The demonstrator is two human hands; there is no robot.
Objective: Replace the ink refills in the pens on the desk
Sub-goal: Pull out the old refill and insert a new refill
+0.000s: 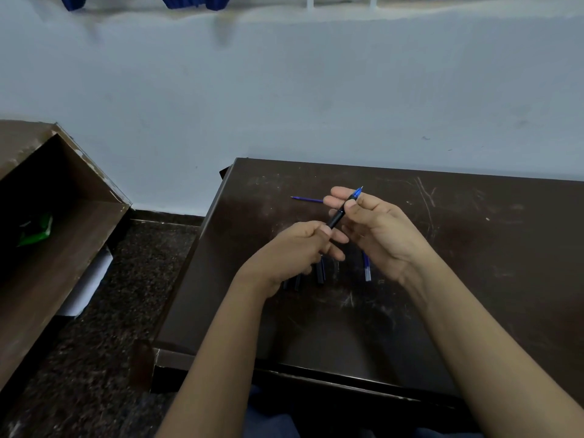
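While you hold the pen above the table, treat the joint between its black barrel and the blue tip section as the working point. Your left hand grips the lower end of the barrel, fingers and thumb curled round it. Your right hand pinches the tip section between thumb and forefinger, just below the nib. The pen slants up and away from you, nib uppermost, clear of the table.

The step in hand appears to be turning the tip section on the barrel. Whether it is being loosened or tightened cannot be told from this view.

1. Fix the barrel with the left hand. Turn only with the right thumb and forefinger.
2. Hold both parts on one axis, so that the thread does not cross.
3. Apply light pressure. A thin refill is likely to bend if forced.
4. Work directly over the table, so that any small part that drops lands there and not on the floor.

Note the parts at rest. A thin blue refill lies on the table beyond the hands, well apart from the rest. A blue piece with a clear end lies beneath your right wrist. Several dark pen parts lie beneath your left hand, partly hidden; which of them are already refilled cannot be told.
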